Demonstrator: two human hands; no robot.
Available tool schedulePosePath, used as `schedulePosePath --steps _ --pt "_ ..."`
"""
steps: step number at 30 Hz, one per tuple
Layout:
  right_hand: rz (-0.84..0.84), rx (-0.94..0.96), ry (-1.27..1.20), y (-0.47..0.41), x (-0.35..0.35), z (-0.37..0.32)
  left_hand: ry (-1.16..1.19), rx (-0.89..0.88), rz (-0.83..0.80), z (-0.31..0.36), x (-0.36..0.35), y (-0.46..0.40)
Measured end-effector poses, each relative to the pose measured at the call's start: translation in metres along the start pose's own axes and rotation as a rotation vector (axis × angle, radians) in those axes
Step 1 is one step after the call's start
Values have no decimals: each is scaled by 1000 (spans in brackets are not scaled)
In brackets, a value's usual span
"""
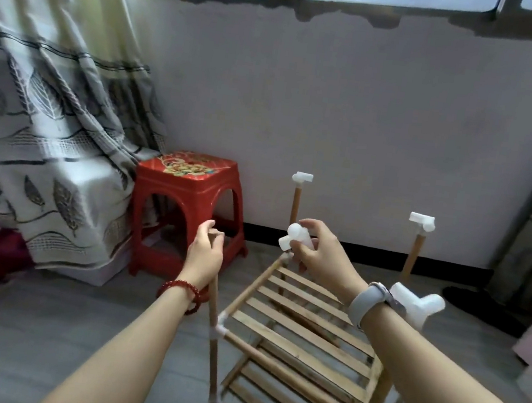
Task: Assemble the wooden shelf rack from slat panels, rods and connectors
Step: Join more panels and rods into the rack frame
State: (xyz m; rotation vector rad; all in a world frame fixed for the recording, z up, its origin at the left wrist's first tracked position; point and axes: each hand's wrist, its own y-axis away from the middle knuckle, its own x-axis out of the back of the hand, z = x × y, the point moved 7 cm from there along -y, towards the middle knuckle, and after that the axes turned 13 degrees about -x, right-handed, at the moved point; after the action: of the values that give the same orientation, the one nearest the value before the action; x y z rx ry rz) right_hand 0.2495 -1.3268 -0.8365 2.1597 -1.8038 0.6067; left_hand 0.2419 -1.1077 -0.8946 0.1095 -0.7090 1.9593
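Both hands work apart above the half-built shelf rack [299, 347] on the grey floor: the left hand [205, 254] pinches the top of an upright wooden rod [215, 299] at the near-left corner, while the right hand [317, 253] grips a white plastic connector [295, 237] (three-way, apparently) beside a red stool [186, 204].

Legible text, labels, brands, numbers, signs: none. Red plastic stool [186, 204], centre left of the frame: gold and multicolour printed ornament on the seat, no readable characters. Grey wristwatch [371, 299], lower right: face turned away, nothing readable. Curtain [48, 125], left: leaf pattern only.
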Motion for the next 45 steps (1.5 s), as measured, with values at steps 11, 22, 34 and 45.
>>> schedulePosePath --steps 11,22,34,45 --pt "-302 -45 -454 35 -49 3 131 -128 -7 31 20 90" --pt "-230 387 151 51 -78 -35 556 59 -47 12 13 116" --pt "-385 415 501 52 -93 -43 631 46 -64 31 15 111" --pt "52 262 166 57 -22 9 472 -100 216 50 20 85"
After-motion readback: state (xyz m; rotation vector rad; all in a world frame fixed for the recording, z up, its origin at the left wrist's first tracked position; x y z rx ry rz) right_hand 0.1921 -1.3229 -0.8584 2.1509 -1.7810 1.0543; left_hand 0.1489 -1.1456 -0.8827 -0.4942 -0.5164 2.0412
